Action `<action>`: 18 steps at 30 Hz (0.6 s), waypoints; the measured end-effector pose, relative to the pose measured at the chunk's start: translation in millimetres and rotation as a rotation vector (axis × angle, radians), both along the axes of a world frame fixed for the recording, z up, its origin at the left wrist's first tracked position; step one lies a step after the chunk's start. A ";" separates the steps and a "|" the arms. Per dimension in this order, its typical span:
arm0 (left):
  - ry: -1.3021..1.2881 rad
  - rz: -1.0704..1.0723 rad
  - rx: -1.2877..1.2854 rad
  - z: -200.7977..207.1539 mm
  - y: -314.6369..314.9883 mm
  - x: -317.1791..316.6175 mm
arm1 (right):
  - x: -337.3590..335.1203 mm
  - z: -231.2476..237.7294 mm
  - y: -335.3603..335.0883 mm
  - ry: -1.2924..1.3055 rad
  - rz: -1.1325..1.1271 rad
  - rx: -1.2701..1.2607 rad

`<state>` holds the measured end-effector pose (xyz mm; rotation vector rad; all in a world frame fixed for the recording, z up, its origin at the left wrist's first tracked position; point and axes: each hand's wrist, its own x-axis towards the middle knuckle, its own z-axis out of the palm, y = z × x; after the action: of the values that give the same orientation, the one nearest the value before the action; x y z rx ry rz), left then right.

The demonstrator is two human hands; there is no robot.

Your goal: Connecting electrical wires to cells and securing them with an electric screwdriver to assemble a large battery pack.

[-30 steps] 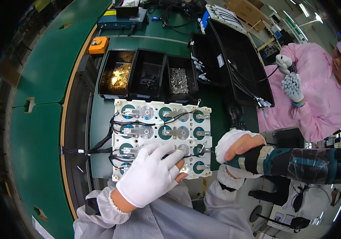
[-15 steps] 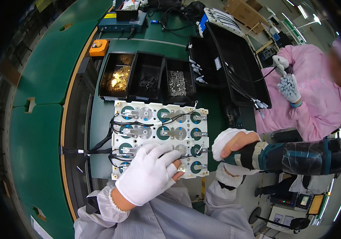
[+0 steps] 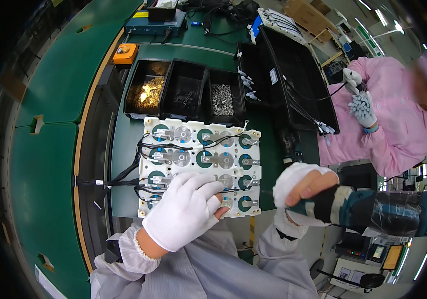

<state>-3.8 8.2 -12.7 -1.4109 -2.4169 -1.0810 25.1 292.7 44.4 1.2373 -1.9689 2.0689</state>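
The left hand (image 3: 181, 212), in a white glove, lay on the near part of the white board (image 3: 193, 128), its fingers bent and close together; I could not tell if they pinched anything. The right hand (image 3: 307, 187) was wrapped around a green and black power driver (image 3: 355, 207). The driver's nose pointed at the board's right side. The board sat at the near edge of the green tabletop (image 3: 127, 149), and black wires (image 3: 138, 158) ran off its left side. Just behind it stood three black trays (image 3: 183, 74), with gold, dark and silver bits. A big black bin (image 3: 293, 55) was by the right edge. An orange box (image 3: 125, 54) sat at the left edge. Past the right edge, a person in pink (image 3: 385, 119) held grey plugs (image 3: 360, 105). A blue box (image 3: 153, 23) sat near the far left corner.
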 end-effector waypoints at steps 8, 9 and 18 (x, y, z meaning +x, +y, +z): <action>-0.033 -0.005 -0.018 0.4 -0.1 0.7 | 14.5 -31.0 11.2 -0.080 0.155 -0.073; -0.036 -0.007 -0.025 0.7 -0.4 0.4 | 15.9 -31.5 10.0 -0.102 0.132 -0.063; -0.005 0.024 -0.014 -3.5 3.4 0.8 | 12.0 -24.6 0.9 -0.064 0.117 0.030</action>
<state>-3.0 11.6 -16.2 -1.3820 -2.4426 -1.0656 37.2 293.7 19.8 1.3393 -2.0075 2.1659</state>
